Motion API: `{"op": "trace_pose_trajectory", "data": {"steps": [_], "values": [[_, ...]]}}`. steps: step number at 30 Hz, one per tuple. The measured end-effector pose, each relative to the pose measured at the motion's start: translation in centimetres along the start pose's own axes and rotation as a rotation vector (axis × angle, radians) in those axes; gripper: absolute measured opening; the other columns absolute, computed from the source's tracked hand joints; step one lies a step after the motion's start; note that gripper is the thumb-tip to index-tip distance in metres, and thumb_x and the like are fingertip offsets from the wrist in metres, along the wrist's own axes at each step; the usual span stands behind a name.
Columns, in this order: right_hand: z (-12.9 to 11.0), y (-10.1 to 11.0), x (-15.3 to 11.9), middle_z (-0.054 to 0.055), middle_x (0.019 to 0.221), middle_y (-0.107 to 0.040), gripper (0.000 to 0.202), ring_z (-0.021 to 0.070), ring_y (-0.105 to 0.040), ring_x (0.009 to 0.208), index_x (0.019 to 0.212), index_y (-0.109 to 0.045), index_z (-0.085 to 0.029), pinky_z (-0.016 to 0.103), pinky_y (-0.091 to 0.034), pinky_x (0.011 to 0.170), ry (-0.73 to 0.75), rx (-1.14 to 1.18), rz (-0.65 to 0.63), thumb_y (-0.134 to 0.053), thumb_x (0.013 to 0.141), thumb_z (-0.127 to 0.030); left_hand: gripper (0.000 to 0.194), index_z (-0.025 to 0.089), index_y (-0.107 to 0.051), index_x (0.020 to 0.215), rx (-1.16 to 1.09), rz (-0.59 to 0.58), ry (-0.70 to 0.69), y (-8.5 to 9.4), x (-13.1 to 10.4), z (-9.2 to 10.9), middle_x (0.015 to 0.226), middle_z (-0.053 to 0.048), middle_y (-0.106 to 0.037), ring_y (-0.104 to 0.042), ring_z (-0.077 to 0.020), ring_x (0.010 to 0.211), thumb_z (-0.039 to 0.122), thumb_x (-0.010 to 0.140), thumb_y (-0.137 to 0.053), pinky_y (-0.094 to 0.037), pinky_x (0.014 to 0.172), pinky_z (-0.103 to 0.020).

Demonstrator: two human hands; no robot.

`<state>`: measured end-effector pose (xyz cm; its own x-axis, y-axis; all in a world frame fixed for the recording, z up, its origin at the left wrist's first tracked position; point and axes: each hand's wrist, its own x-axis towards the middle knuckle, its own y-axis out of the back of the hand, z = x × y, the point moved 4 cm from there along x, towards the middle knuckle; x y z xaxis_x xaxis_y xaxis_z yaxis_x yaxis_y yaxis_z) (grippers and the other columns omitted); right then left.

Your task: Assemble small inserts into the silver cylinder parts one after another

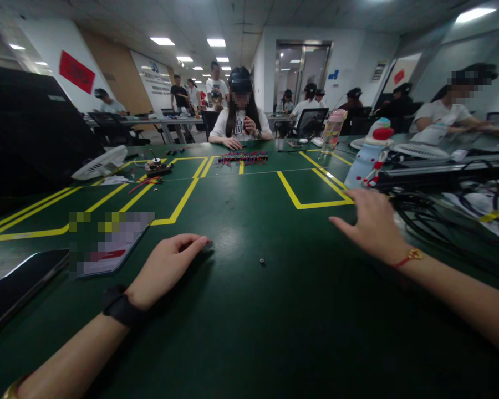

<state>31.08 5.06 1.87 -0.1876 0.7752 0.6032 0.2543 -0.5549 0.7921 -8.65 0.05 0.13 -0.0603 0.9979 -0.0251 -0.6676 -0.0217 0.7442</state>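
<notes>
My left hand (170, 263), with a black band at the wrist, is closed in a pinch on a small clear object (208, 245) above the green table (241, 327). To its right a small dark ring-shaped part (262, 261) lies on the table. My right hand (368, 224), with a red cord bracelet, is held over the table at the right, its fingers apart and nothing in them. It is nearest to the light blue bottle (363, 163) and the black cables.
Phones (25, 277) lie at the left. A bundle of coloured wires (243, 158) lies before a person seated opposite. A pink-capped bottle (333, 132) stands at the back right; black cables (424, 221) coil at the right. Yellow tape lines mark the table.
</notes>
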Motion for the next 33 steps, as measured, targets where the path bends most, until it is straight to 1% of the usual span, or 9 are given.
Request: {"op": "trace_pose_trajectory", "data": {"steps": [3, 5, 8, 10, 13, 18, 22, 25, 33], "values": [[-8.5, -1.7, -1.1, 0.007, 0.115, -0.056, 0.044, 0.0206, -0.048, 0.106, 0.115, -0.058, -0.021, 0.038, -0.039, 0.092, 0.271, 0.344, -0.36, -0.056, 0.08, -0.047, 0.046, 0.024, -0.07, 0.096, 0.038, -0.018, -0.007, -0.1, 0.0, 0.0, 0.095, -0.002, -0.071, -0.063, -0.0233, 0.087, 0.061, 0.079, -0.047, -0.044, 0.073, -0.031], [-12.8, -2.7, -1.8, 0.005, 0.111, -0.058, 0.04, 0.0176, -0.049, 0.101, 0.111, -0.061, -0.024, 0.034, -0.041, 0.088, 0.315, 0.491, -0.471, -0.057, 0.079, -0.048, 0.047, 0.024, -0.07, 0.096, 0.056, -0.022, -0.01, -0.1, 0.0, -0.1, 0.096, -0.003, -0.071, -0.063, -0.024, 0.088, 0.061, 0.078, -0.047, -0.045, 0.073, -0.032], [-16.1, -3.5, -1.9, 0.004, 0.099, -0.061, 0.024, 0.0149, -0.051, 0.093, 0.094, -0.068, -0.023, 0.032, -0.041, 0.083, 0.317, 0.57, -0.491, -0.057, 0.082, -0.041, 0.048, 0.024, -0.07, 0.097, 0.083, -0.012, -0.026, 0.0, 0.0, -0.2, 0.096, -0.004, -0.071, -0.063, -0.0248, 0.088, 0.062, 0.078, -0.047, -0.046, 0.073, -0.032], [-15.9, -3.2, -1.4, 0.003, 0.09, -0.063, 0.02, 0.0129, -0.052, 0.087, 0.085, -0.069, -0.021, 0.029, -0.041, 0.08, 0.295, 0.599, -0.489, -0.054, 0.085, -0.035, 0.047, 0.024, -0.07, 0.097, 0.094, -0.006, -0.032, 0.0, 0.0, -0.3, 0.097, -0.004, -0.071, -0.063, -0.0245, 0.088, 0.061, 0.078, -0.046, -0.046, 0.073, -0.032], [-11.6, -1.8, 0.3, 0.003, 0.088, -0.064, 0.021, 0.0116, -0.054, 0.078, 0.091, -0.068, -0.02, 0.026, -0.042, 0.072, 0.136, 0.558, -0.393, -0.053, 0.085, -0.033, 0.046, 0.025, -0.07, 0.097, 0.109, -0.001, -0.037, -0.2, 0.1, -0.4, 0.098, -0.003, -0.071, -0.063, -0.0241, 0.089, 0.06, 0.079, -0.046, -0.046, 0.074, -0.031], [1.6, 1.9, 2.8, 0.006, 0.092, -0.066, 0.025, 0.0182, -0.054, 0.088, 0.089, -0.071, -0.019, 0.03, -0.038, 0.076, -0.104, -0.016, -0.013, -0.056, 0.081, -0.036, 0.044, 0.026, -0.069, 0.095, 0.164, -0.002, -0.08, -0.6, 0.4, -0.6, 0.099, -0.003, -0.069, -0.062, -0.0242, 0.09, 0.06, 0.08, -0.045, -0.047, 0.074, -0.032], [9.3, 2.3, 2.9, 0.005, 0.092, -0.067, 0.028, 0.0205, -0.055, 0.082, 0.088, -0.072, -0.025, 0.03, -0.035, 0.064, -0.317, -0.297, -0.088, -0.055, 0.078, -0.044, 0.043, 0.026, -0.068, 0.097, 0.155, -0.01, -0.098, -0.7, 0.3, -0.5, 0.1, -0.003, -0.069, -0.062, -0.0238, 0.09, 0.059, 0.08, -0.046, -0.047, 0.075, -0.032], [11.2, 1.9, 2.5, 0.003, 0.084, -0.067, 0.03, 0.0177, -0.055, 0.073, 0.088, -0.072, -0.026, 0.027, -0.033, 0.059, -0.431, -0.23, -0.189, -0.056, 0.075, -0.048, 0.042, 0.026, -0.068, 0.098, 0.145, -0.009, -0.107, -0.6, 0.1, -0.4, 0.102, -0.003, -0.068, -0.062, -0.024, 0.093, 0.059, 0.08, -0.047, -0.047, 0.078, -0.032], [11.4, 2.1, 2.4, 0.003, 0.082, -0.067, 0.027, 0.0169, -0.055, 0.074, 0.086, -0.073, -0.026, 0.027, -0.033, 0.061, -0.479, -0.138, -0.102, -0.062, 0.071, -0.046, 0.042, 0.026, -0.067, 0.1, 0.135, -0.027, -0.11, -0.5, -0.1, -0.1, 0.104, -0.004, -0.067, -0.061, -0.0237, 0.095, 0.057, 0.082, -0.047, -0.046, 0.082, -0.034]]}}
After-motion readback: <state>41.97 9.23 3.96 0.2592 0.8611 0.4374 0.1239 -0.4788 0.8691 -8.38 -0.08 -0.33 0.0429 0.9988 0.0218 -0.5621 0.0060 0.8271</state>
